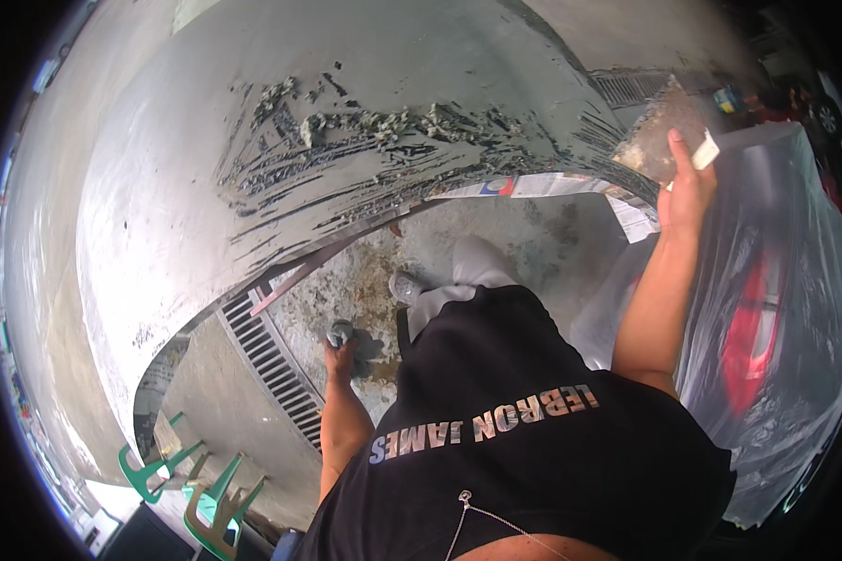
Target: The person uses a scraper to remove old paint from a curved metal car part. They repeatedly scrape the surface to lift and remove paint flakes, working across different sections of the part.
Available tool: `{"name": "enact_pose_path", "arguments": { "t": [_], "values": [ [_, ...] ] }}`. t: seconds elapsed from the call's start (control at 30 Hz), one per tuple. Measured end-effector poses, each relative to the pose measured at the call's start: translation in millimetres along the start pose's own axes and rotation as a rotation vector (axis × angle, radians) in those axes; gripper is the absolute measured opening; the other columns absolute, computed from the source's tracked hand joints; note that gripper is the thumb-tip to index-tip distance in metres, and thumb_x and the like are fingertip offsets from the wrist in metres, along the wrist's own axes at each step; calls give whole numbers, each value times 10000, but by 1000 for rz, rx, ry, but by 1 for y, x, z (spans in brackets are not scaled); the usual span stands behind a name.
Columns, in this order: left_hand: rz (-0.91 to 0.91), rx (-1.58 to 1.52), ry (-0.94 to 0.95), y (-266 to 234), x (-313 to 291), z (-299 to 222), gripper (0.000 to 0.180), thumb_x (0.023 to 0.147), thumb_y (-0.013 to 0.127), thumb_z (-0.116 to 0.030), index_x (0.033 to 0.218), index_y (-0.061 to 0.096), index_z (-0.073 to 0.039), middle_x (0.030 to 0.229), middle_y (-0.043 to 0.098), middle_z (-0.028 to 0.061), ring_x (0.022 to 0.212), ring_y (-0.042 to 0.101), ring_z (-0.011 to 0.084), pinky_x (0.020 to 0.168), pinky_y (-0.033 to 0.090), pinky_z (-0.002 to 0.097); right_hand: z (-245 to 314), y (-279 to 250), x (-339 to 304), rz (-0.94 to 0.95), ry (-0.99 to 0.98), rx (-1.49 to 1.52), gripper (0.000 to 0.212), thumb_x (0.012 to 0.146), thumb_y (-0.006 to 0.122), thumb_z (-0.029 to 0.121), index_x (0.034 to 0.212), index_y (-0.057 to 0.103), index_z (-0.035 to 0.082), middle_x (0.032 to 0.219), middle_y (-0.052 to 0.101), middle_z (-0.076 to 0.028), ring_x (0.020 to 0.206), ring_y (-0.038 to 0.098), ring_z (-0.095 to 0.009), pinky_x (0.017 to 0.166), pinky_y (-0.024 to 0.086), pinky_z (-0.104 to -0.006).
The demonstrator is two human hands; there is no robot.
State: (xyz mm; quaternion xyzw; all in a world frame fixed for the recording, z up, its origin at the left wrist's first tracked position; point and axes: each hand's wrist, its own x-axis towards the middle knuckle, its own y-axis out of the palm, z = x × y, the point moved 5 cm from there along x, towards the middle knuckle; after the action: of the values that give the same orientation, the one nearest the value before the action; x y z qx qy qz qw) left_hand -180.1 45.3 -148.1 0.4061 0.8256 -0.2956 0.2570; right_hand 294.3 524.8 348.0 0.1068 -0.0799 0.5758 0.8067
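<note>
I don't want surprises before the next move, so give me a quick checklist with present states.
1. Right hand gripping the flat stained plate: ok.
2. Left hand holding the small grey object: ok.
3. What that grey object is: cannot tell.
4. Grey panel free of clumps: not ok, they lie along its streaked patch.
5. Clear plastic sheet draped at right: ok.

Right grip on crusted plate, streaked gray panel
</note>
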Motion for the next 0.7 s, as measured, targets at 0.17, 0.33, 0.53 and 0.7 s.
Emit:
{"name": "enact_pose_path", "arguments": {
  "t": [0.17, 0.33, 0.53, 0.7],
  "values": [
    [-33, 60, -61, 31, 10, 4, 632, 752, 836, -231, 1299, 603, -18, 1232, 691, 173, 1133, 668, 318, 966, 517, 413, -7, 4, 3, -13, 71, -37, 424, 908, 747, 0, 1310, 631, -69, 1242, 700, -137, 1136, 665, -213, 1030, 499, -351],
    [5, 38, -2, 47, 14, 7, 649, 744, 851, -262, 1302, 616, -27, 1215, 709, 174, 1125, 686, 325, 954, 527, 429, -30, 22, 11, 110, 181, 53, 407, 907, 739, 6, 1300, 644, -46, 1222, 708, -114, 1104, 673, -199, 1015, 502, -341],
    [-52, 2, 21, 51, 23, 27, 658, 738, 850, -291, 1295, 631, -18, 1197, 719, 189, 1102, 699, 344, 948, 537, 440, -45, 61, 5, 245, 259, 124, 347, 924, 683, -11, 1268, 651, -43, 1189, 709, -90, 1072, 666, -177, 970, 514, -336],
    [-135, -62, 25, 50, 1, -1, 609, 746, 842, -243, 1270, 627, -19, 1150, 725, 163, 1069, 705, 315, 942, 546, 410, -64, 88, -2, 346, 220, 205, 284, 958, 626, 12, 1235, 665, -38, 1173, 714, -84, 1042, 671, -163, 948, 513, -323]
  ]
}}
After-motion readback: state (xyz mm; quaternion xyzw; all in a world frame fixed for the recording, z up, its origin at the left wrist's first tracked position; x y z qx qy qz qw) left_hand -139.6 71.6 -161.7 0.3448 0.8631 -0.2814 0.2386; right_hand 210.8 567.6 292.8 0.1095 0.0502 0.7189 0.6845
